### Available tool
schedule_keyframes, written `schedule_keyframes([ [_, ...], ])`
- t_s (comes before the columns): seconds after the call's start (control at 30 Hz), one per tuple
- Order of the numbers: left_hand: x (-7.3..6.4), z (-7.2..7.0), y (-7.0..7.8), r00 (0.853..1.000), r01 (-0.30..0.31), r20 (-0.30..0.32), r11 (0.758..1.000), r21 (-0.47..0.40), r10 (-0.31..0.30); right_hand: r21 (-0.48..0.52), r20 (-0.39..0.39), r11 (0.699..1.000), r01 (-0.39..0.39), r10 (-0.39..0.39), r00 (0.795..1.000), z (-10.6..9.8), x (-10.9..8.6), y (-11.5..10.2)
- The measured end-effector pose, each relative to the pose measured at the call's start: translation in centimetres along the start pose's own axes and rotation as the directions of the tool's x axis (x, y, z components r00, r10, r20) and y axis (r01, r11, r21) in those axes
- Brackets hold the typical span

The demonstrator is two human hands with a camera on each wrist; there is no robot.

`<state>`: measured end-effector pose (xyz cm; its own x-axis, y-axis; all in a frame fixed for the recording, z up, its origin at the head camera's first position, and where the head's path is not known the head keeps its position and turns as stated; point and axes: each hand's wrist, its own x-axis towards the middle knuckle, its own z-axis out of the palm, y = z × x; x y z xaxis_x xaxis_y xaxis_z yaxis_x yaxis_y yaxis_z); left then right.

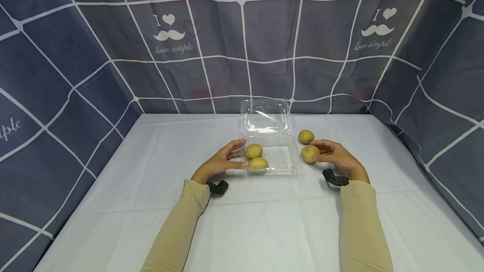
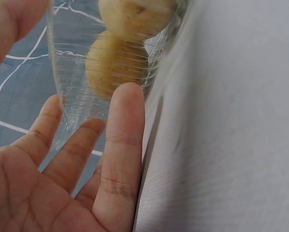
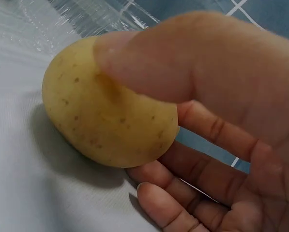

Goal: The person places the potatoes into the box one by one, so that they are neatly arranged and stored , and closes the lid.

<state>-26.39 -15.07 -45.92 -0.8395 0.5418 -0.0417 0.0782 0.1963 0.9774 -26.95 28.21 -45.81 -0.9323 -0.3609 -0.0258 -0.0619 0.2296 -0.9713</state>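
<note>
A clear plastic clamshell box (image 1: pixel 280 158) sits on the table with its lid (image 1: pixel 266 116) raised at the back. Two potatoes lie along its left side, a rear potato (image 1: pixel 253 151) and a front potato (image 1: pixel 258 163); the left wrist view shows them through the ribbed wall. My left hand (image 1: pixel 221 160) is at the box's left side, its fairly straight fingers touching or nearly touching the wall. Right of the box, my right hand (image 1: pixel 338 156) pinches a potato (image 3: pixel 105 111) between thumb and fingers, low over the cloth. Another potato (image 1: pixel 306 136) lies just behind it.
White cloth (image 1: pixel 245 221) covers the table. A dark checked curtain (image 1: pixel 215 32) with white lines hangs behind it and on both sides. Black devices are strapped at the left wrist (image 1: pixel 218 187) and the right wrist (image 1: pixel 335 178).
</note>
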Motion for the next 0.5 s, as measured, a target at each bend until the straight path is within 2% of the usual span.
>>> schedule_keyframes([
  [0.5, 0.17, -0.13, -0.19, 1.0, -0.001, 0.003, 1.0, 0.009, 0.001, -0.017, -0.006, 1.0, -0.005, 0.005, 1.0, 0.28, -0.1, -0.08],
])
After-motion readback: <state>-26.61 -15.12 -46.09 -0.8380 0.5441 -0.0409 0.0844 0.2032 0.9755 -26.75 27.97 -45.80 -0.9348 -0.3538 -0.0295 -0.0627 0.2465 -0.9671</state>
